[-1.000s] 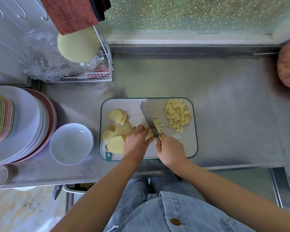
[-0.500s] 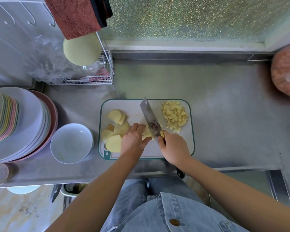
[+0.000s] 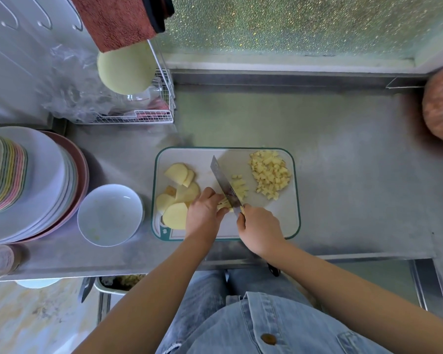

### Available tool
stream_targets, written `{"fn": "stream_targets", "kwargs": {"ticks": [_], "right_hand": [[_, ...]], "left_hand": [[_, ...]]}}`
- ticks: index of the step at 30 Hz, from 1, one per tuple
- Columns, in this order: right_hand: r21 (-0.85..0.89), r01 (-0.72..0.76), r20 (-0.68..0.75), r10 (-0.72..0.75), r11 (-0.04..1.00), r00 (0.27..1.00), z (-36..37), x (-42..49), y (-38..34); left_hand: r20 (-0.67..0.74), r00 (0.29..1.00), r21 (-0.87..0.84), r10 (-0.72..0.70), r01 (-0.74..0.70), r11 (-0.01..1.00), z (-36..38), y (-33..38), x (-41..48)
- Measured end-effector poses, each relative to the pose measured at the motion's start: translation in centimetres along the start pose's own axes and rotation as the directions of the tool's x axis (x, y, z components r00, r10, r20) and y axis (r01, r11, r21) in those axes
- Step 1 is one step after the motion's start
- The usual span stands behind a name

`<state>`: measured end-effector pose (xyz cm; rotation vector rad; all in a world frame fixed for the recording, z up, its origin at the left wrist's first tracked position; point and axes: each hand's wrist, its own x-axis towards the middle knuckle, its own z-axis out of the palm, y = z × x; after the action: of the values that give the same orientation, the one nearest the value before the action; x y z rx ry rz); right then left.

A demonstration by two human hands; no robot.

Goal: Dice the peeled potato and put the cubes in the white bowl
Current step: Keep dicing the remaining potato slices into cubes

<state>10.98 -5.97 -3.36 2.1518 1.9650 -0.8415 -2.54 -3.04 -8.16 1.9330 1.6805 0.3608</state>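
On the counter's [image 3: 343,175] left edge sits a stack of plates [image 3: 36,180], with the white bowl [image 3: 110,214] just beside it. Next comes the cutting board [image 3: 289,226]. Potato slices [image 3: 175,215] lie at its left end, and my left hand [image 3: 203,215] curls its fingers over the potato strips [image 3: 224,204], pinning them down. The knife [image 3: 224,183] stands against those strips, its handle gripped in my right hand [image 3: 260,226]. A few fresh cubes [image 3: 239,187] lie just right of the blade, and the pile of cubes [image 3: 270,173] sits nearer the board's right end.

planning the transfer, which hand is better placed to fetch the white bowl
Left, probably: the left hand is nearer the white bowl and only steadies potato strips, while the right hand grips the knife.
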Motion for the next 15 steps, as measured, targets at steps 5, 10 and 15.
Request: {"fn": "stream_targets", "kwargs": {"ticks": [5, 10, 15], "right_hand": [[0.001, -0.006, -0.021, 0.006, 1.0, 1.0, 0.7, -0.2, 0.3], [0.057, 0.006, -0.029, -0.004, 0.998, 1.0, 0.1, -0.3, 1.2], [0.053, 0.056, -0.057, -0.053, 0.997, 0.997, -1.3, -0.7, 0.8]], "left_hand": [[0.003, 1.0, -0.009, -0.002, 0.002, 1.0, 0.0, -0.1, 0.0], [0.01, 0.999, 0.012, 0.034, -0.034, 0.999, -0.4, -0.1, -0.2], [-0.029, 0.999, 0.043, 0.018, -0.017, 0.999, -1.0, -0.3, -0.7]]}}
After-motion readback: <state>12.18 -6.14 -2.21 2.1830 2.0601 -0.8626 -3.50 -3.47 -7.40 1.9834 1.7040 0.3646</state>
